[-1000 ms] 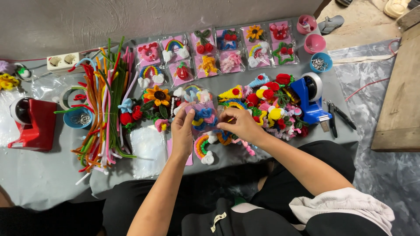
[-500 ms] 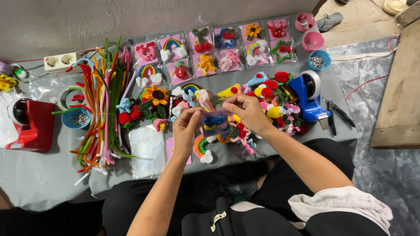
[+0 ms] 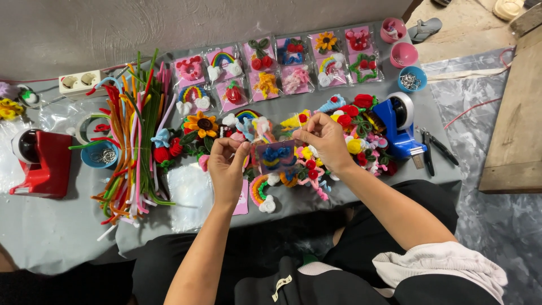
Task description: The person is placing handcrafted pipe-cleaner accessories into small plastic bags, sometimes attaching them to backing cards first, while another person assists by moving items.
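Since a second ago you've lifted the pink card with a blue flower [image 3: 275,156] off the counter [image 3: 56,237]; your left hand [image 3: 228,166] and right hand [image 3: 323,140] pinch its edges, fingers closed.

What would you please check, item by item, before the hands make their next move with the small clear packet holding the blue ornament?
1. Left hand pinches the left edge of the clear packet: ok, thumb and fingers meet on it.
2. Right hand holds the packet's upper right corner: ok.
3. Blue pipe-cleaner ornament sits fully inside the packet: cannot tell, the packet's edges are blurred.
4. Packet is lifted off the pile of finished ornaments: ok, it is held above them.
5. Stack of empty clear bags lies near the left hand: ok.
6. Blue tape dispenser stands beside the right hand, unobstructed: ok.
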